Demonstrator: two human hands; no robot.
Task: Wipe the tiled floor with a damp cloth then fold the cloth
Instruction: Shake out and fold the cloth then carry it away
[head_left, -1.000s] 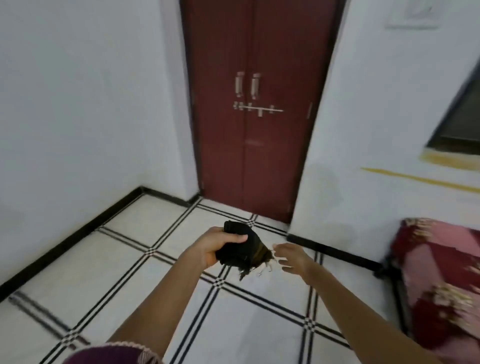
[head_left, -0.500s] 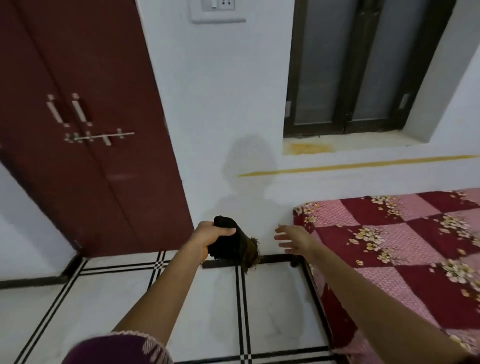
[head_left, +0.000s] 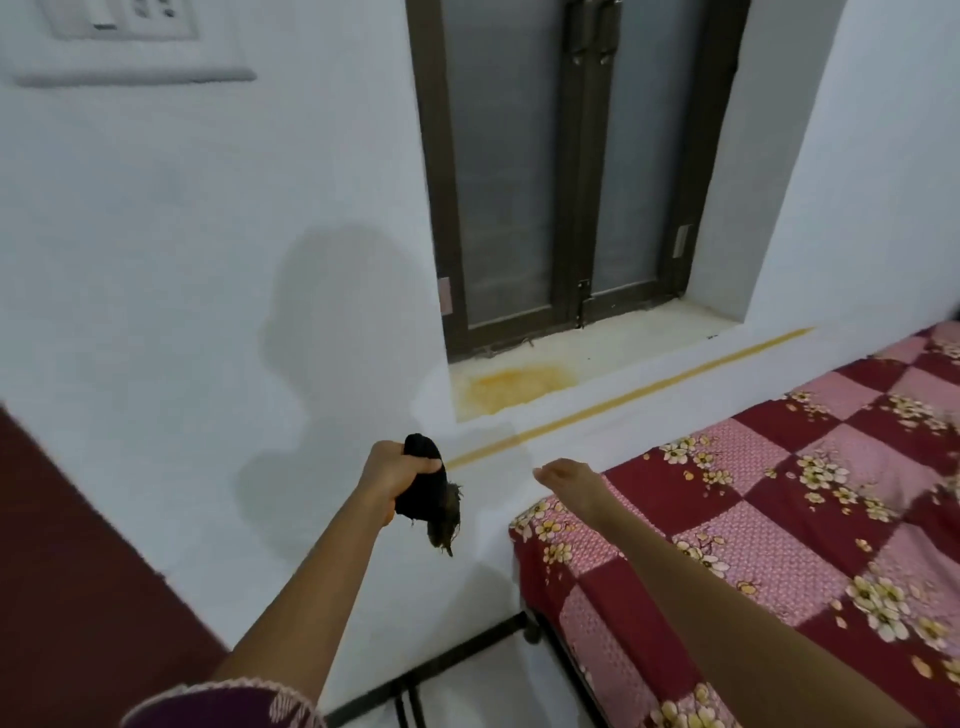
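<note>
A white plastered wall fills most of the view, with a dark-framed window of frosted panes set in a recess and a yellow stain on its sill. Only a sliver of the tiled floor shows at the bottom edge — pale tile with black lines. A bed in a quilted maroon-and-pink floral cover stands to the right, and a maroon door to the left.

The left hand is raised in front of the wall and grips the cloth, fingers curled tight round it. The cloth is dark, soft and wadded into a lump, with a frayed, brownish tuft hanging from its lower end. The right hand is held out beside it with its fingers straight and holding nothing, over the bed's near corner, apart from the cloth.

With the cloth bunched in the air and well above the tiles, no wiping is going on. It is not yet folded — folding would call for the free hand to take an edge and shake the wad flat.
</note>
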